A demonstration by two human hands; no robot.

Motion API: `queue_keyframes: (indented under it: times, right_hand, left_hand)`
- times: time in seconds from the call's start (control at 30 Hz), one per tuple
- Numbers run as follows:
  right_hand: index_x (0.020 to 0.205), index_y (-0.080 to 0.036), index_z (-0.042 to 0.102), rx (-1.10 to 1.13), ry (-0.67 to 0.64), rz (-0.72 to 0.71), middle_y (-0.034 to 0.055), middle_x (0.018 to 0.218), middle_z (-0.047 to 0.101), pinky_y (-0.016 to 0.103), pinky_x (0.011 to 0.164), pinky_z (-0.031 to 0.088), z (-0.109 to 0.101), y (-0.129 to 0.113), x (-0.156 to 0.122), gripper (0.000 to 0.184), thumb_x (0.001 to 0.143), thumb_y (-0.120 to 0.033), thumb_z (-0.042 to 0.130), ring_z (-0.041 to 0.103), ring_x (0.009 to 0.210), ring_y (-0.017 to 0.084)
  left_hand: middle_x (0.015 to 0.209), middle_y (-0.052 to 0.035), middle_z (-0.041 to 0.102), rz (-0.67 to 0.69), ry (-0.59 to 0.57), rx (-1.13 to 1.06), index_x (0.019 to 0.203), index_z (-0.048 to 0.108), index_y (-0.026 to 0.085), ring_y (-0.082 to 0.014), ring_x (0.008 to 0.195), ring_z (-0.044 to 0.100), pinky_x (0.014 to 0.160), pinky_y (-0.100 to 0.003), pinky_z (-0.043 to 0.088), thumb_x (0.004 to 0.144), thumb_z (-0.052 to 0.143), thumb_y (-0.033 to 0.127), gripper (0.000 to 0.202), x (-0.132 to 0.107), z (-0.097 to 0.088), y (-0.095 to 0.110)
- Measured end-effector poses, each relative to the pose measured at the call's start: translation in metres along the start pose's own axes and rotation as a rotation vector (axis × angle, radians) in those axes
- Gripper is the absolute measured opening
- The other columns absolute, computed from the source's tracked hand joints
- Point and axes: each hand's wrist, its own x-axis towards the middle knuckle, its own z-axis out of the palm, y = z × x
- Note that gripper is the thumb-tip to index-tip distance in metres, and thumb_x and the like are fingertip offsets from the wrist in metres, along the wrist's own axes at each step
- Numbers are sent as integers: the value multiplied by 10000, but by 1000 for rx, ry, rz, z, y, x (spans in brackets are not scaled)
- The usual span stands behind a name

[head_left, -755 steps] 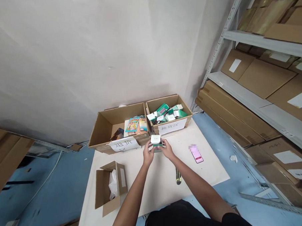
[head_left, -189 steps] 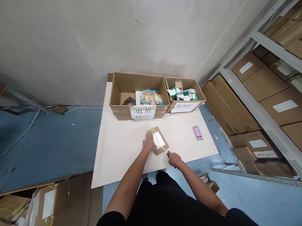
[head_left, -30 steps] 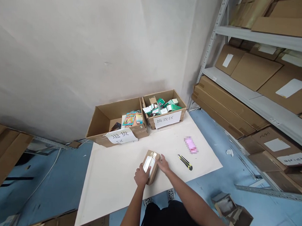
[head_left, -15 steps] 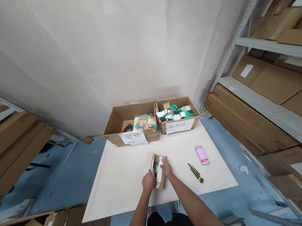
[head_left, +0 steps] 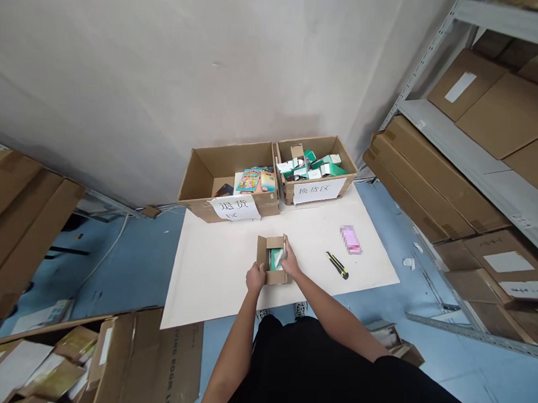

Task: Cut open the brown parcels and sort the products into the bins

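Flaps of small brown cardboard box (head_left: 277, 278) were open, green packet (head_left: 275, 259) not yet out; left hand (head_left: 255, 278) clasped box corner, right hand (head_left: 289, 263) curled at right flap, possibly pinching it, hold unclear.

Warehouse stockroom, returns-sorting corner. Steel rack (head_left: 478, 170) was stacked with labelled brown cartons (head_left: 509, 111). More cartons (head_left: 150, 362) sat on blue floor (head_left: 127, 266). White worktop (head_left: 213, 264) carried two open bins with handwritten paper signs: left bin (head_left: 199, 173), right bin (head_left: 351, 168), the latter full of small retail packs (head_left: 315, 162). Utility knife (head_left: 337, 265) lay near opened small parcel (head_left: 275, 278).
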Motion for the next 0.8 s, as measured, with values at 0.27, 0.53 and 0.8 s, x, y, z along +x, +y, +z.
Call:
queue_keyframes:
  times: [0.27, 0.53, 0.8]
  right_hand:
    - [1706, -195, 222, -109, 162, -168, 138, 1761, 223, 457, 1206, 424, -50, 50, -18, 850, 923, -242, 548, 347, 1575, 289]
    - [1449, -273, 651, -808, -67, -384, 74, 1794, 58, 626, 1277, 138, -51, 7, -2, 519, 942, -173, 607, -4, 1652, 352]
    - [1664, -353, 351, -905, -104, -273, 73, 1800, 12, 618, 1257, 163, -41, -38, 42, 828, 906, -125, 594, 75, 1634, 401]
  left_hand:
    - [1718, -183, 343, 335, 265, -69, 1690, 221, 170, -323, 1573, 369, 1213, -508, 411, 1039, 416, 404, 719, -4, 13, -16]
    - [1545, -33, 612, 792, -105, 275, 1040, 789, 262, -258, 1610, 301, 1331, -621, 151, 921, 435, 128, 396, 1, -3, -13]
    - [1509, -29, 646, 714, -225, 157, 723, 782, 247, -361, 1611, 263, 1308, -640, 164, 991, 567, 528, 444, -24, -8, -16]
